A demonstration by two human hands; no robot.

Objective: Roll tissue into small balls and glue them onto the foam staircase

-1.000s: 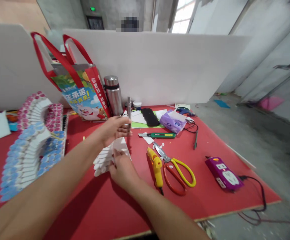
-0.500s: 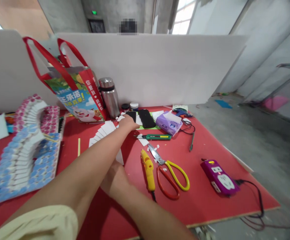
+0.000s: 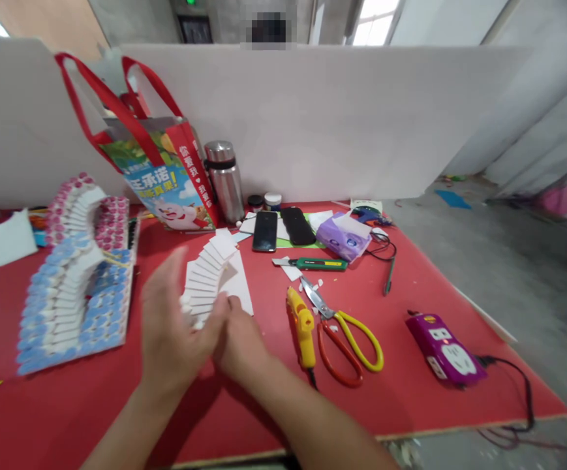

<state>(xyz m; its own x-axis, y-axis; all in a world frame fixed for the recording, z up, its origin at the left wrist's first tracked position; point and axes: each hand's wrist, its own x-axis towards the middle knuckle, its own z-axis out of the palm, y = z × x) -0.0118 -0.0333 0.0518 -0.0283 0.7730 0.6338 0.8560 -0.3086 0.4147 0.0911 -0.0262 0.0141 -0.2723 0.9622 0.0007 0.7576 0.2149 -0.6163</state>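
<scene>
A small white foam staircase (image 3: 213, 273) of stacked steps rests on the red table (image 3: 371, 405). My right hand (image 3: 241, 338) grips its near edge, fingers curled on the white base sheet. My left hand (image 3: 174, 324), blurred by motion, is just left of the staircase with thumb up and fingers apart, fingertips at the lowest steps, holding nothing. A black phone (image 3: 265, 230) lies flat beyond the staircase, beside a black case (image 3: 298, 226).
A larger staircase model with blue and pink dots (image 3: 75, 277) lies at left. Behind stand a red tote bag (image 3: 158, 173) and steel flask (image 3: 226, 181). Right of my hands lie a yellow glue gun (image 3: 303, 328), scissors (image 3: 344, 329), green cutter (image 3: 315, 264), tissue pack (image 3: 345, 236) and purple power strip (image 3: 444, 348).
My left hand set the phone down at the back of the table and came back to the white staircase. My right hand stayed on the staircase.
</scene>
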